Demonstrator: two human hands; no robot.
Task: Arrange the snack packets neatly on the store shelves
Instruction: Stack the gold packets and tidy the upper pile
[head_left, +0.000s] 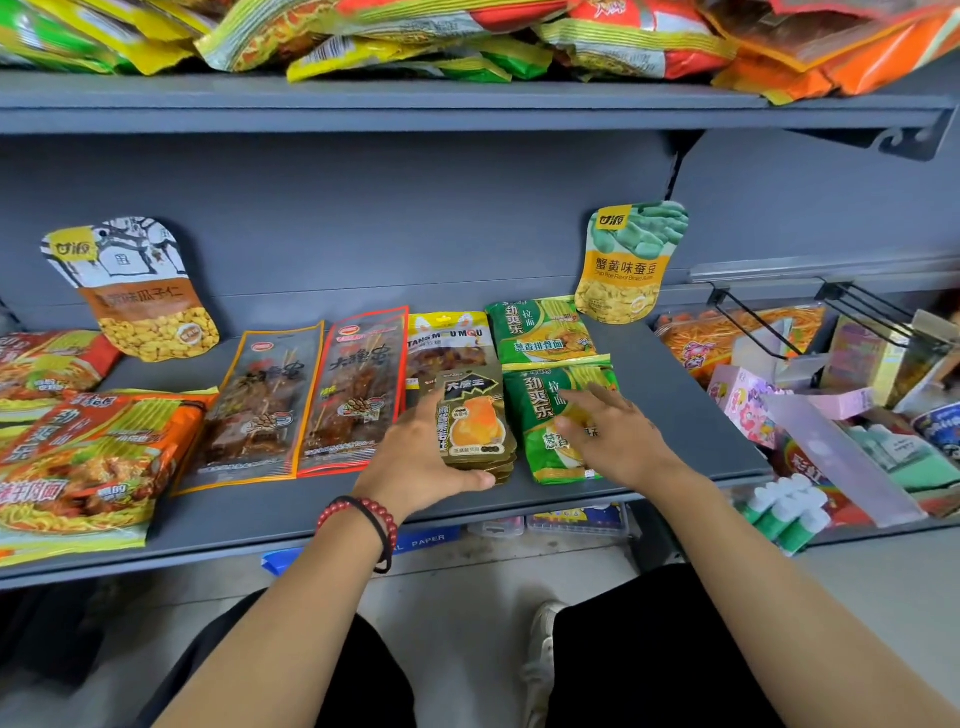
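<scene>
Grips the stack of gold packets (475, 415) with the left fingers (462, 480): thumb along the near edge, the rest curled at the left side. Lays the right fingers (592, 402), straight and spread, over the near green packet (532, 410), grasping nothing; cannot tell through the blur whether touching or just above.

Probably handles light and slick: thin foil sachets, stiff enough when flat, yet apt to fan out and slide off one another. Best pinched across opposite edges, squeezing the whole stack together, not lifted by the top sachet. Should treat the green packet as puffy and crackly, likely brittle inside; better nudged by its sealed edges than pressed hard.

Lies, that stack, near the front of the grey shelf (675, 415), just beside the green packet on the right and the red skewer packet (358, 389) on the left, far end overlapping the yellow packet (447, 338).

Leaves a bare strip along the front lip; worth minding, since a slick sachet pushed past it would likely drop. Offers more bare shelf right of the green packets, up to the wire divider (753, 322), and along the back wall between the seed pouch (140, 296) and the bean pouch (628, 260). Gives little slack leftward, with skewer packets and orange noodle packets (88, 452) lying close together. Calls for low lifts under the upper shelf (467, 104).
</scene>
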